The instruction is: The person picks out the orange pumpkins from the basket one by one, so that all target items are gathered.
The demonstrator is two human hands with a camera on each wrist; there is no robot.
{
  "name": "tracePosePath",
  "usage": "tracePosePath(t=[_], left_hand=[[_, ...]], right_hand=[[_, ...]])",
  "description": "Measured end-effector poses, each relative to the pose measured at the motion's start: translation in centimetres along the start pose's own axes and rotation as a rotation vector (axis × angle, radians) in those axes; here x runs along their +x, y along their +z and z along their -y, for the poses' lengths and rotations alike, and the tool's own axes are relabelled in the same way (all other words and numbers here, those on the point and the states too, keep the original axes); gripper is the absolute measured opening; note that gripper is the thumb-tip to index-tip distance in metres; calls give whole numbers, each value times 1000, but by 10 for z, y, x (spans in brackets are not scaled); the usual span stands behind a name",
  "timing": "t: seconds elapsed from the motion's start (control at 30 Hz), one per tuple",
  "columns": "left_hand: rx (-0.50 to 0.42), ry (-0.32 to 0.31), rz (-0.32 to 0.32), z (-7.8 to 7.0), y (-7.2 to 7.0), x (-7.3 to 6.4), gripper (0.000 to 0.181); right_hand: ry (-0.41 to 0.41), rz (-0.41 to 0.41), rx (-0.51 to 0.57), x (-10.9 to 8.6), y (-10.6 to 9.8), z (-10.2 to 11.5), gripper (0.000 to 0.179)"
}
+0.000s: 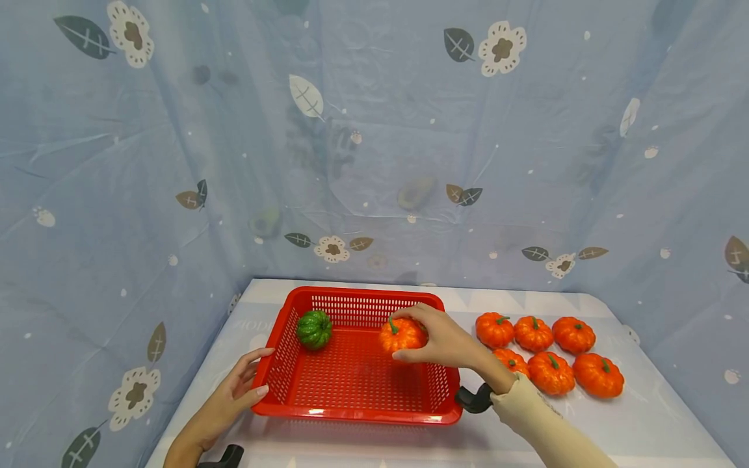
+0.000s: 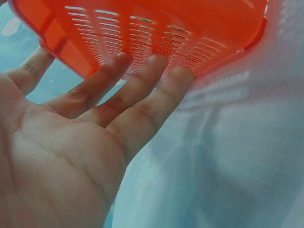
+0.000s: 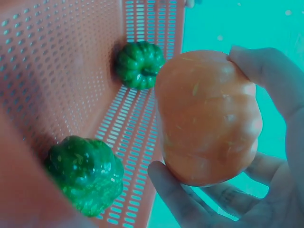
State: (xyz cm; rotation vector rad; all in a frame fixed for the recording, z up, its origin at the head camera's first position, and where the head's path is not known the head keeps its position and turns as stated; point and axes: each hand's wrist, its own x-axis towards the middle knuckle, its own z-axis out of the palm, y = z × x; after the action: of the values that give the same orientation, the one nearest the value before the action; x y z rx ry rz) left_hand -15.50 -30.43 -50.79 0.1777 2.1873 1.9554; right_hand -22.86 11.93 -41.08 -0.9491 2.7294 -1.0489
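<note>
My right hand (image 1: 441, 335) holds a small orange pumpkin (image 1: 399, 335) between thumb and fingers, over the right part of a red plastic basket (image 1: 357, 413). The right wrist view shows this orange pumpkin (image 3: 209, 118) large, gripped around its sides. My left hand (image 1: 229, 396) is at the basket's left side. Its extended fingertips (image 2: 178, 78) touch the slotted outer wall. One green pumpkin (image 1: 315, 329) sits in the basket's back left. The right wrist view shows two inside, one green pumpkin (image 3: 86, 175) nearer and another green pumpkin (image 3: 140, 65) farther; the head view hides one.
Several orange pumpkins (image 1: 551, 374) stand in two rows on the white table (image 1: 649, 422), right of the basket. My right forearm partly covers one of them. A blue patterned curtain (image 1: 386, 162) surrounds the table at the back and sides.
</note>
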Motion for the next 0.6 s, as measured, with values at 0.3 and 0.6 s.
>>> tracePosePath(t=[0.3, 0.6], left_hand=[[-6, -1, 5, 1, 0, 1, 67], [-3, 26, 35, 3, -3, 1, 66]], right_hand=[[32, -79, 8, -21, -12, -7, 69], [116, -156, 34, -49, -23, -13, 70]])
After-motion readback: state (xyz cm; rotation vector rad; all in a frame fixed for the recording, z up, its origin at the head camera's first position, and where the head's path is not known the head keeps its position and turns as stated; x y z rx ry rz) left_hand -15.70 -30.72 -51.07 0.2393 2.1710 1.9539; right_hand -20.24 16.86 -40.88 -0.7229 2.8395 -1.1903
